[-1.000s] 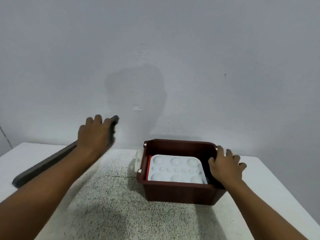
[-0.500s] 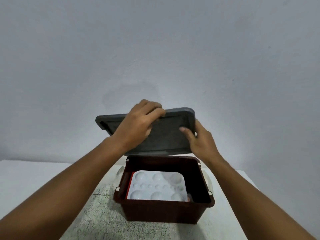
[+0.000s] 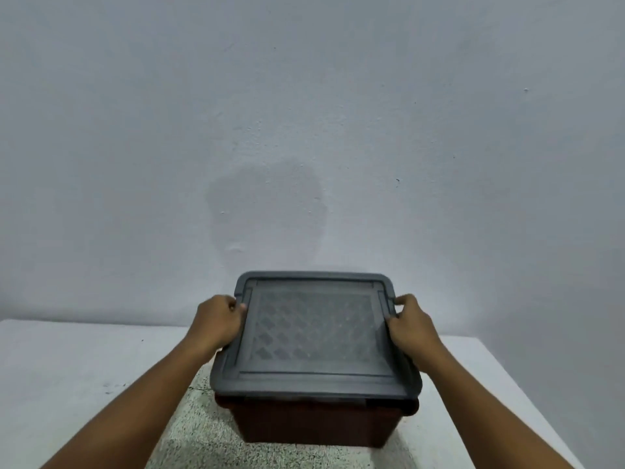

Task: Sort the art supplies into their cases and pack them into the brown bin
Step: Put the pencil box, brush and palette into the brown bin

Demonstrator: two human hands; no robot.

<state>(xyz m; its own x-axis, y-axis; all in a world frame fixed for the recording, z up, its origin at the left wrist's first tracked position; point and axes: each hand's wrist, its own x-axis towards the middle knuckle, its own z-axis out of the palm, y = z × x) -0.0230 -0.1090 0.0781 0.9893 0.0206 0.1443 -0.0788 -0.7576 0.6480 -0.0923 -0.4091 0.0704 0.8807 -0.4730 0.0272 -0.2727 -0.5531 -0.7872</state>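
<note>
1. Plain grey-white wall fills the upper two thirds of the frame; a white worktop [image 3: 67, 367] runs across the bottom, with a speckled mat [image 3: 203, 434] under the bin.
2. Brown bin [image 3: 314, 428] sits lower centre on the mat, near the back edge of the worktop. Contents hidden: the grey lid [image 3: 314, 336] covers the whole opening.
3. Lid lies flat on the rim, long axis running left-right across the frame, patterned panel facing up.
4. Left hand [image 3: 216, 323] grips the lid's left short edge, fingers curled round the rim, thumb on top near the far left corner.
5. Right hand [image 3: 411, 328] grips the right short edge the same way, thumb on top near the far right corner. Hands well apart, one per end, both clamped on the lid.
6. Key relation: the lid sits directly between the hands, both equally near, so the push is straight down from both ends at once.
7. Judgement: final step, seating the lid. Near front corners look level with the rim, but I cannot tell if the lid has clicked home or if the side latches are engaged; they are hidden behind the hands.
8. Risk, as a guess: uneven pressure tips one end up.
</note>
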